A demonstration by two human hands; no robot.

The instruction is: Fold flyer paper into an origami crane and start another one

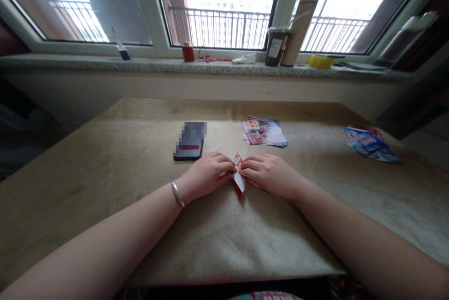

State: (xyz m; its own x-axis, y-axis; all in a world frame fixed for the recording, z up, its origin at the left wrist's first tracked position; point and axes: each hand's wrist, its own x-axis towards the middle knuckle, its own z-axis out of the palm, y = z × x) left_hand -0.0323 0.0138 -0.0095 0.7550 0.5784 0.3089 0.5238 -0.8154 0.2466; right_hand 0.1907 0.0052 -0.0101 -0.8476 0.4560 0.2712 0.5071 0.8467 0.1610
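Between my two hands is a small piece of folded paper (239, 182), red and white, with pointed ends toward and away from me. My left hand (213, 171), below a silver bangle, pinches its left side with fingers closed. From the other side my right hand (268, 174) grips the paper the same way. Both hands rest low over the table, and the fingertips hide the paper's middle. Just beyond my left hand lies a phone (189, 143), its screen partly blurred out. A stack of colourful printed sheets (265, 132) lies beyond my right hand.
More blue and red printed sheets (372, 143) lie at the right of the tan-covered table (87, 174). On the stone windowsill (154, 66) stand a red spool (188, 52), a dark container (276, 47), a cardboard tube (300, 29) and yellow tape (321, 61).
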